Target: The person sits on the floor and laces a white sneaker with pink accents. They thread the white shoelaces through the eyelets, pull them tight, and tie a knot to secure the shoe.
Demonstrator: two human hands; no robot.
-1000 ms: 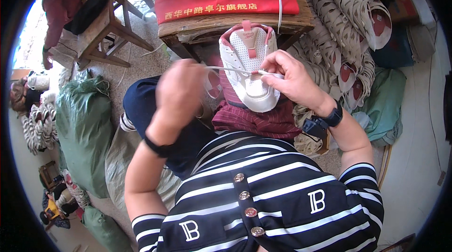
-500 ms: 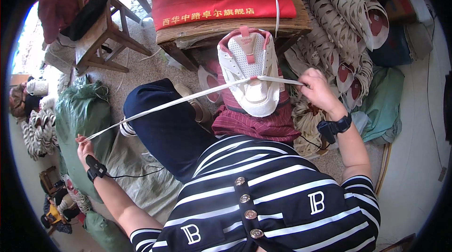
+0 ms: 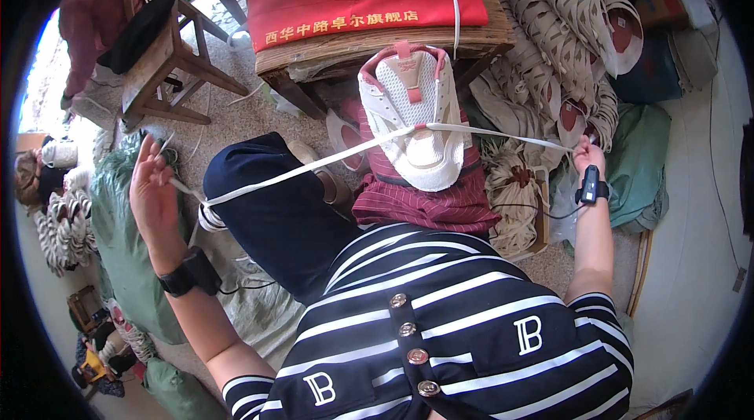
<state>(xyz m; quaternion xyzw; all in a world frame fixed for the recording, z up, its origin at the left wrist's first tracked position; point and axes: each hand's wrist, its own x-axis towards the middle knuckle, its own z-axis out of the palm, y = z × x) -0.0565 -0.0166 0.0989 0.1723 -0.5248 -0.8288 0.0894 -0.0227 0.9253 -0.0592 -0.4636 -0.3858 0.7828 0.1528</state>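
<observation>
A white, pink-lined shoe upper [image 3: 411,112] sits at upper centre, a flat white lace [image 3: 314,166] crossing its front. At right, the person's right hand [image 3: 588,157] pinches the lace; at left, the left hand's [image 3: 154,199] fingers spread loosely, their grip unclear.

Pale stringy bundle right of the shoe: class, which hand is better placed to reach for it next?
Probably the right hand: it is nearer the bundle, though holding the lace; the left hand is out past the bent knee.

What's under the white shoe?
Dark red striped cloth shows beneath and beside the white shoe. The shoe hides the cloth's middle, and the cloth covers whatever lies below it.
</observation>
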